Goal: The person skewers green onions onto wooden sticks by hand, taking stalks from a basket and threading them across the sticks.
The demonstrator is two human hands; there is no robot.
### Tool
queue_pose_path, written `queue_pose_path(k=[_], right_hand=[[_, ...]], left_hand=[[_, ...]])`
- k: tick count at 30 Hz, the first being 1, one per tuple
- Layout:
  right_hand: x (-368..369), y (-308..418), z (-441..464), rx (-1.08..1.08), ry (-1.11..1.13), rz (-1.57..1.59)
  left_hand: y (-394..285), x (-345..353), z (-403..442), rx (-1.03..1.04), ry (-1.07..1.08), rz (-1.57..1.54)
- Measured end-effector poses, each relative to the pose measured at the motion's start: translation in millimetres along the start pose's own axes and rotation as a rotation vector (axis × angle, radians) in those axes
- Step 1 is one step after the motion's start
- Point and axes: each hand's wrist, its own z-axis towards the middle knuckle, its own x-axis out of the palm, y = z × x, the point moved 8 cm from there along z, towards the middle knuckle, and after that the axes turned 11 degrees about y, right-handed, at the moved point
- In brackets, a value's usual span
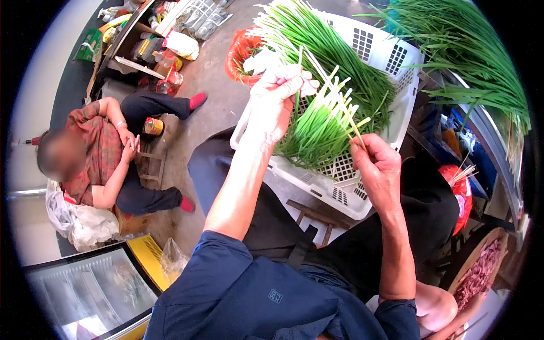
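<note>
My left hand (280,96) is closed on a green chive stalk, its thumb and fingers pinched above the left part of a white plastic basket (334,201). Lower and to the right, my right hand (377,167) pinches a thin pale stick (357,129) that slants up and left over the basket. Cut chives (317,127) with pale ends lie between my two hands. A larger bundle of long green chives (351,62) lies across the far part of the basket.
At the left a seated person (105,147) has clasped hands. More long chives (459,51) lie at the upper right. A red bag (241,54) stands behind the basket. Another person's arm (436,309) and a round basket (481,260) are at the lower right.
</note>
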Motion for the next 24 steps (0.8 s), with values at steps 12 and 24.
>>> queue_pose_path(k=[12,24], right_hand=[[1.1,-1.6,0.1,0.011,0.015,0.012],[-0.6,-1.7,-0.6,0.014,0.006,0.01]], left_hand=[[-2.9,-3.9,-0.7,0.081,-0.052,0.063],[-0.5,1.5,-3.9,0.101,-0.071,0.067]])
